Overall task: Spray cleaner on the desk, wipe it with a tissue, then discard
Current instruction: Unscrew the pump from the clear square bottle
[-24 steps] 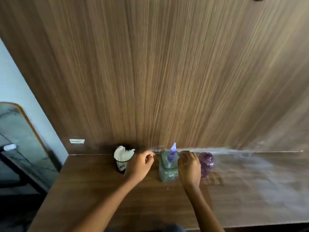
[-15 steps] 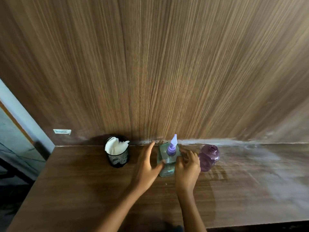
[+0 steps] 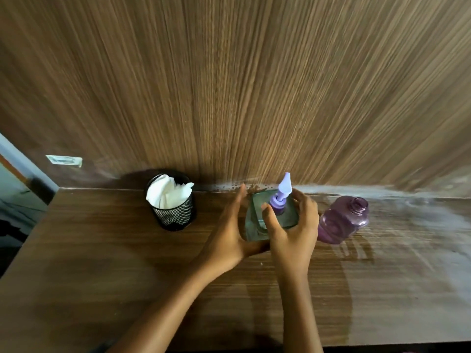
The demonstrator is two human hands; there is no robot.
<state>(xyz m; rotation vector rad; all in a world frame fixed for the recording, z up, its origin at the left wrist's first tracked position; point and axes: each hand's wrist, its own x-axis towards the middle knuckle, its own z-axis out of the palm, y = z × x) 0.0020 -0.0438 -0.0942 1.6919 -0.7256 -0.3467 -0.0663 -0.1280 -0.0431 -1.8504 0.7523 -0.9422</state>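
A clear greenish spray bottle [image 3: 254,220] with a lilac nozzle [image 3: 283,189] stands near the back of the wooden desk [image 3: 127,263]. My left hand [image 3: 229,235] cups its left side and base. My right hand [image 3: 293,230] wraps its right side, with the thumb across the top by the nozzle collar. To the left, a black mesh cup [image 3: 175,212] holds white tissues [image 3: 165,192].
A purple plastic bottle [image 3: 341,220] without a cap stands just right of my right hand. A wood-grain wall panel [image 3: 229,85] rises behind the desk. Whitish dusty smears [image 3: 407,212] cover the desk's right side. The desk's left edge drops to a dark floor.
My left hand moved from near the tissue cup over to the spray bottle. Both hands have closed around it.
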